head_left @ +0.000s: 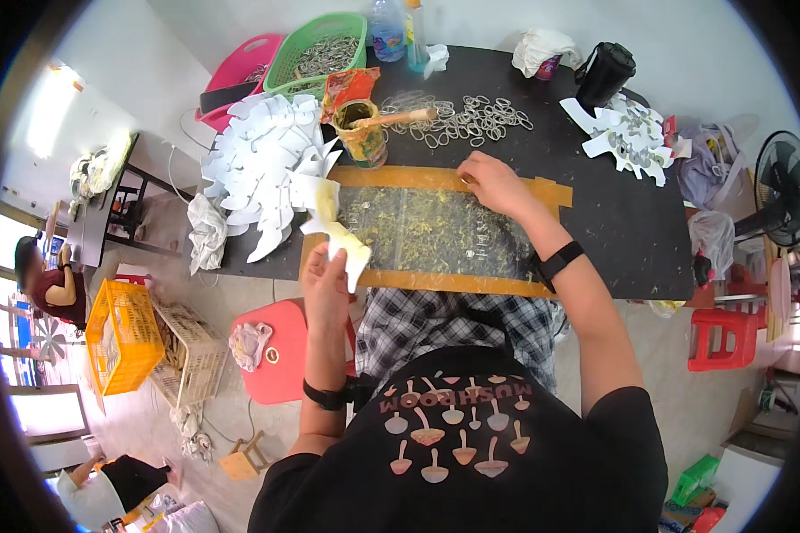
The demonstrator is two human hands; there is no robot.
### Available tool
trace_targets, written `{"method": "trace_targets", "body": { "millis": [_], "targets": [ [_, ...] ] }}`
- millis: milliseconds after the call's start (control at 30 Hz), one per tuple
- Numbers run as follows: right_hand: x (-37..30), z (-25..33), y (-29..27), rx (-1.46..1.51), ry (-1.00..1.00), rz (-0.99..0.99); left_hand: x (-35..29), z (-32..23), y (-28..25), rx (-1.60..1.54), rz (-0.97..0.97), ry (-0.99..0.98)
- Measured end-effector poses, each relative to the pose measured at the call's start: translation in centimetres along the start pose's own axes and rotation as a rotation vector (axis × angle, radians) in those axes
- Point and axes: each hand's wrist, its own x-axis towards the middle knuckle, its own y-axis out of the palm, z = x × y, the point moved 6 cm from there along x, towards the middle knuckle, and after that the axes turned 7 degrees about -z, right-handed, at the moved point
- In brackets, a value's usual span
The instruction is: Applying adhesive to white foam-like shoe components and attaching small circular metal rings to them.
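My left hand (326,275) is closed, pinching a curved white cut-out piece (355,260) smeared with yellow glue, at the left end of a clear mat (436,233) edged with brown tape and spotted with dried glue. My right hand (496,183) is closed, fingertips pinched together over the mat's far taped edge; whatever lies between them is hidden. Beyond it, several oval metal rings (493,120) lie on the black table (587,249). A glue-stained can (364,147) stands at the mat's far left corner, a wooden-handled brush (404,117) resting across its top.
Left of the can, white cut-outs (262,160) are piled. Behind them stand a green basket (318,53) of metal parts and a pink basket (240,75). At right lie cut-outs with rings (627,133), near a black cup (606,73) and fan (784,182). A red stool (280,355) stands left.
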Motion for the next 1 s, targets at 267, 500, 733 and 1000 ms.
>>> {"method": "trace_targets", "body": {
  "millis": [267, 500, 733, 1000],
  "targets": [
    [-4.2, 2.4, -2.2, 0.363, 0.428, 0.0, -4.1, 5.9, 3.7, -0.105, 0.282, -0.242],
    [-12.6, 5.3, -2.3, 0.863, 0.635, -0.146, -6.4, 9.1, 6.5, 0.034, 0.432, -0.399],
    [-17.1, 6.1, -3.1, 0.92, 0.796, -0.445, -7.3, 10.5, 8.5, 0.296, 0.43, -0.394],
    [-17.8, 4.7, -3.0, 0.908, 0.689, -0.491, -8.0, 10.9, 9.2, 0.444, 0.475, -0.464]
  ]
}}
